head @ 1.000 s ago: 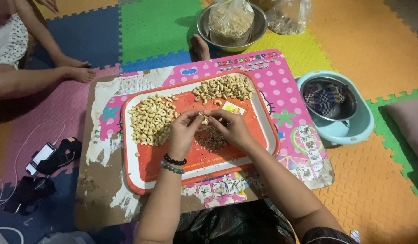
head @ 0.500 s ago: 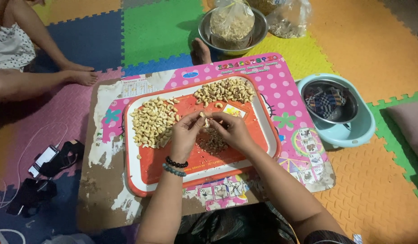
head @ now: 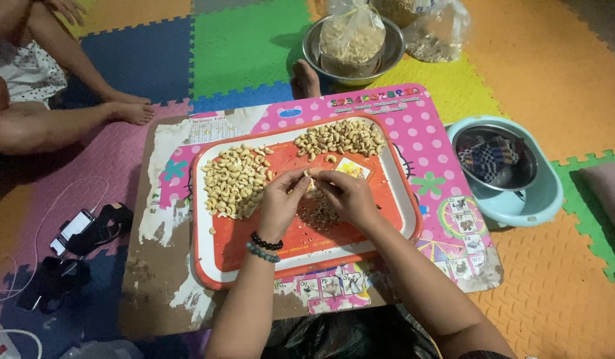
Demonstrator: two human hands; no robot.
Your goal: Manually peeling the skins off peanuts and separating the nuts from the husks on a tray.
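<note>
My left hand and my right hand meet over the middle of an orange tray, fingertips pinched together on one small cashew nut. Beneath them lies a brown heap of nut skins. A pile of pale peeled cashews lies on the tray's left part. A second pile of cashews lies at the tray's far edge. My left wrist wears two bead bracelets.
The tray rests on a worn pink low table over coloured foam mats. A steel bowl with bagged nuts stands beyond, a blue basin holding a steel bowl and checked cloth at right. Another person's legs and a phone are left.
The view has shifted a little, so everything sits lower and further right in frame. My hands stay pinched on the nut, fingers working slightly.
</note>
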